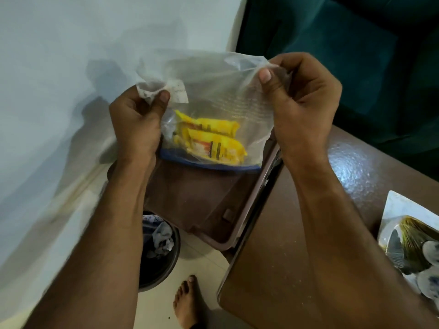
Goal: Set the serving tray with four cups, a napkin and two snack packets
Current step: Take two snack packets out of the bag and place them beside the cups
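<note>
A clear plastic bag [213, 91] hangs in the air in front of me, over a brown chair seat. Two yellow snack packets [213, 138] lie inside it near the bottom, above the bag's blue strip. My left hand [136, 122] pinches the bag's top left edge. My right hand [301, 103] pinches the top right edge, and the bag is stretched between them. At the right edge, a white serving tray [401, 205] with a printed picture rests on the brown table [285, 245]; pale cups [430, 276] stand on it, partly cut off.
A brown plastic chair [202, 203] stands below the bag, against the table's left edge. A dark round bin [161, 262] with crumpled paper sits on the floor under it. A pale wall fills the left, a dark green sofa [356, 55] the top right. My bare foot [187, 302] is on the floor.
</note>
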A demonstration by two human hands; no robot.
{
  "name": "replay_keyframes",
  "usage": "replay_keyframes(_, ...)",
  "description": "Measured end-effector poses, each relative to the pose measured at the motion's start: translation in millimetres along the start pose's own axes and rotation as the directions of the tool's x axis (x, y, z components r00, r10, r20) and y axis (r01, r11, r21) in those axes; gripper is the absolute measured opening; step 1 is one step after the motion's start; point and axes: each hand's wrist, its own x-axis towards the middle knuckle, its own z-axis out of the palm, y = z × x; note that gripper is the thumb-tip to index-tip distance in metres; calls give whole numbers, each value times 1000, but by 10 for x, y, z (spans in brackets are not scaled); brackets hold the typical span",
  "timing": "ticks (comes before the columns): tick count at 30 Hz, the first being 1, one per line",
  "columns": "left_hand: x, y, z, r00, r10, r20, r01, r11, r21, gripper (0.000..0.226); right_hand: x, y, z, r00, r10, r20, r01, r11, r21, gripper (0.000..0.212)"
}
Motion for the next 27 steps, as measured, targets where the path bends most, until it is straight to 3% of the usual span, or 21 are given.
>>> replay_keyframes(2, -14, 77, 43, 1000, 26, -13, -26, 999, -47, 20, -14, 61, -48, 999, 10, 40, -13, 998, 58, 29)
replay_keyframes(4, -33, 129, 104, 999, 37, 6, -36, 996, -75, 19, -78, 203, -121, 986, 117, 119, -132, 983, 128, 65)
replay_keyframes(6, -49, 159, 176, 998, 52, 29, -50, 996, -71, 18, -181, 376, -181, 949, 231, 213, -269, 948, 171, 85)
replay_keyframes(9, -65, 170, 240, 998, 40, 53, -36, 997, -65, 15, -349, 604, -205, 914, 281, 292, -337, 927, 163, 70)
replay_keyframes(13, -75, 169, 215, 996, 39, 77, -32, 995, -97, 5, -450, 667, -161, 924, 312, 221, -360, 906, 225, 42)
replay_keyframes(16, -75, 109, 121, 990, -49, 129, 63, 992, -108, 29, -378, 636, -134, 928, 328, 178, -363, 902, 231, 19)
replay_keyframes(18, -92, 59, 53, 982, -96, 163, 113, 989, -96, 33, -305, 563, -102, 935, 320, 154, -349, 908, 231, 15)
replay_keyframes(21, -138, 81, 52, 980, -78, 182, 91, 994, -61, 23, -203, 446, -53, 946, 308, 99, -323, 919, 227, 10)
replay_keyframes(27, -111, 312, 168, 996, 43, 77, -33, 991, -130, 6, -133, 276, -13, 963, 270, 13, -265, 934, 240, 10)
